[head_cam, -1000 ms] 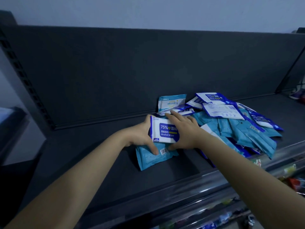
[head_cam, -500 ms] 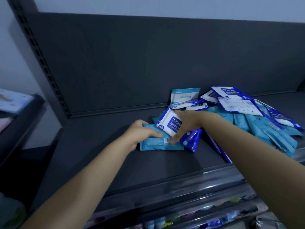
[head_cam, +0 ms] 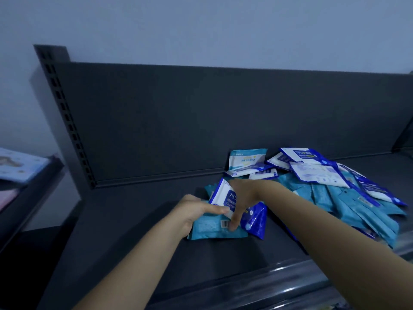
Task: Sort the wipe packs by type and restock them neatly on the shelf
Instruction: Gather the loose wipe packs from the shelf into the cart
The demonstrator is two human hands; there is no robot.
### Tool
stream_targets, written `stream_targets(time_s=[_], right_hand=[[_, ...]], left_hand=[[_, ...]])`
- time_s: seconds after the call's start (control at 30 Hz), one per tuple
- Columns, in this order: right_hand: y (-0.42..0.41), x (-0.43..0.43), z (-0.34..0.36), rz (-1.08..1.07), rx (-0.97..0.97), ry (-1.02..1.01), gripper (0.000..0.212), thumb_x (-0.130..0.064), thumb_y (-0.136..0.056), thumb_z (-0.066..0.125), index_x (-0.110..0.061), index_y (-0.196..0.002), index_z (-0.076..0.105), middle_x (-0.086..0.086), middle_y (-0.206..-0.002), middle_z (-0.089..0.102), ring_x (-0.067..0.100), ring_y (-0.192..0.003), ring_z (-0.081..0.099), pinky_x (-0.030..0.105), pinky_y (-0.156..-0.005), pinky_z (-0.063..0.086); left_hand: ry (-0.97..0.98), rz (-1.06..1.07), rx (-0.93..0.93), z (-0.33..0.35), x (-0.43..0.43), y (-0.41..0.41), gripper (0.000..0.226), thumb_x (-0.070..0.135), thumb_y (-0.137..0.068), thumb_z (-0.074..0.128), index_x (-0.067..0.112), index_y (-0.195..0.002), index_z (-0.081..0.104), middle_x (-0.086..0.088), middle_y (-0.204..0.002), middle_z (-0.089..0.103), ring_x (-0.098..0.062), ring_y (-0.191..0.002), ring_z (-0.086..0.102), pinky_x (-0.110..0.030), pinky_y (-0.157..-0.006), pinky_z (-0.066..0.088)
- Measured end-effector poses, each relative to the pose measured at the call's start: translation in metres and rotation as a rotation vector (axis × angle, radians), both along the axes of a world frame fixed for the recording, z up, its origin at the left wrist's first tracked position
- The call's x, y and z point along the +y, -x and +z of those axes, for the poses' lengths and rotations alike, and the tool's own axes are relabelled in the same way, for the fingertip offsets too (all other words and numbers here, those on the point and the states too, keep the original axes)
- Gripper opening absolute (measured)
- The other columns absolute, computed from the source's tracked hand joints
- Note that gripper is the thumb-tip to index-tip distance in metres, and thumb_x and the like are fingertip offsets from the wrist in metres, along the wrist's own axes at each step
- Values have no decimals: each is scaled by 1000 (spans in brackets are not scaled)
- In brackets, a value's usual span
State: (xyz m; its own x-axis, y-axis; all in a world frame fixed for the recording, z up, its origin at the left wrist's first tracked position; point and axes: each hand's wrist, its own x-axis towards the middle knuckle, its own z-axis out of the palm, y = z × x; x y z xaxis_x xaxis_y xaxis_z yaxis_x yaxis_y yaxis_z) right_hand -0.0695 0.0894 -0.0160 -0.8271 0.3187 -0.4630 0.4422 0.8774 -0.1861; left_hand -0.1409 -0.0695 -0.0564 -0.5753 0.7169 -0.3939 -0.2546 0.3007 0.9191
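Note:
A white-and-blue alcohol wipe pack [head_cam: 224, 195] stands tilted on its edge in the grip of my right hand [head_cam: 242, 198], thumb reaching down in front. Below it lies a teal wipe pack [head_cam: 210, 229], and my left hand [head_cam: 194, 209] holds that pack's left end, fingers curled over the top. A dark blue pack [head_cam: 257, 222] lies just right of them. A loose heap of teal packs [head_cam: 348, 204] and white-and-blue packs [head_cam: 312, 171] covers the dark shelf [head_cam: 134, 220] to the right.
The shelf's back panel [head_cam: 201, 117] rises behind the packs, with a slotted upright post [head_cam: 64, 117] at the left. A clear front rail [head_cam: 279, 278] edges the shelf. Another rack with pale printed items [head_cam: 20, 166] stands at far left.
My right hand has tipped the alcohol wipe pack up off the teal pack. My left hand slid onto the teal pack's left end. The view has swung leftward.

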Motion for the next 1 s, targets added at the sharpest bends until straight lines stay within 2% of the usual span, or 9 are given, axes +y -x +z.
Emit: stream_targets(time_s=[0.07, 0.2, 0.33, 0.47, 0.57, 0.67, 0.73, 0.87, 1.0], right_hand=[[-3, -2, -6, -4, 62, -40, 100, -62, -27, 89, -26, -112, 51, -9, -111, 59, 16, -105, 57, 37, -92, 50], [-22, -13, -14, -32, 330, 51, 102, -48, -38, 94, -20, -114, 32, -6, -117, 39, 12, -107, 44, 32, -94, 44], [-40, -25, -10, -73, 537, 237, 103, -40, -39, 96, -28, -112, 25, -15, -109, 48, 1, -94, 53, 25, -80, 48], [-59, -28, -11, -67, 633, 373, 105, -36, -42, 95, -39, -117, 21, -9, -112, 56, 9, -97, 61, 36, -87, 52], [-77, -27, -6, -30, 621, 473, 108, -17, -57, 90, -46, -130, 16, -2, -123, 51, 12, -105, 60, 36, -91, 52], [-90, -26, 3, 9, 544, 396, 110, -16, -60, 88, -48, -133, 12, -7, -128, 47, 8, -110, 53, 28, -95, 48], [-94, -27, 4, 5, 494, 357, 112, -19, -58, 90, -49, -132, 11, -11, -121, 53, 4, -103, 58, 28, -91, 51], [-98, -45, 0, -9, 527, 172, 104, -29, -62, 87, -44, -132, 12, -8, -117, 59, 9, -103, 59, 27, -89, 48], [-100, -70, -7, 88, 610, -62, 101, -39, -73, 78, -36, -141, 2, -4, -126, 57, 17, -107, 58, 25, -84, 44]], left_hand=[[1, 24, 24, -1, -2, -1, 47, 7, -53, 91, 0, -95, 72, -14, -86, 74, -27, -82, 72, -37, -75, 59], [-27, 19, 69, -5, -10, -1, 66, 13, -39, 94, 6, -100, 69, -11, -90, 75, -28, -87, 72, -42, -81, 58], [-135, 15, 180, -1, -17, -6, 59, 16, -44, 91, 16, -97, 63, -2, -102, 70, -20, -96, 69, -36, -83, 56], [-272, -106, 293, -1, -24, -13, 80, 9, -50, 91, 30, -117, 53, -5, -112, 67, -18, -101, 67, -38, -83, 57], [-318, -244, 455, -3, -31, -17, 91, 7, -58, 90, 43, -126, 42, 1, -117, 67, -13, -107, 63, -26, -85, 52], [-347, -300, 569, 0, -37, -21, 95, 9, -61, 89, 47, -130, 36, 5, -119, 66, -13, -110, 62, -23, -90, 49], [-336, -342, 637, 5, -41, -24, 98, 7, -63, 88, 51, -132, 33, 11, -120, 64, -11, -111, 61, -25, -92, 49], [-205, -429, 809, 15, -53, -27, 113, 12, -61, 86, 60, -136, 17, 20, -118, 59, 5, -113, 55, -10, -94, 40], [26, -466, 998, 23, -67, -23, 124, 29, -54, 87, 69, -131, -3, 24, -125, 47, 1, -109, 52, -26, -98, 44]])
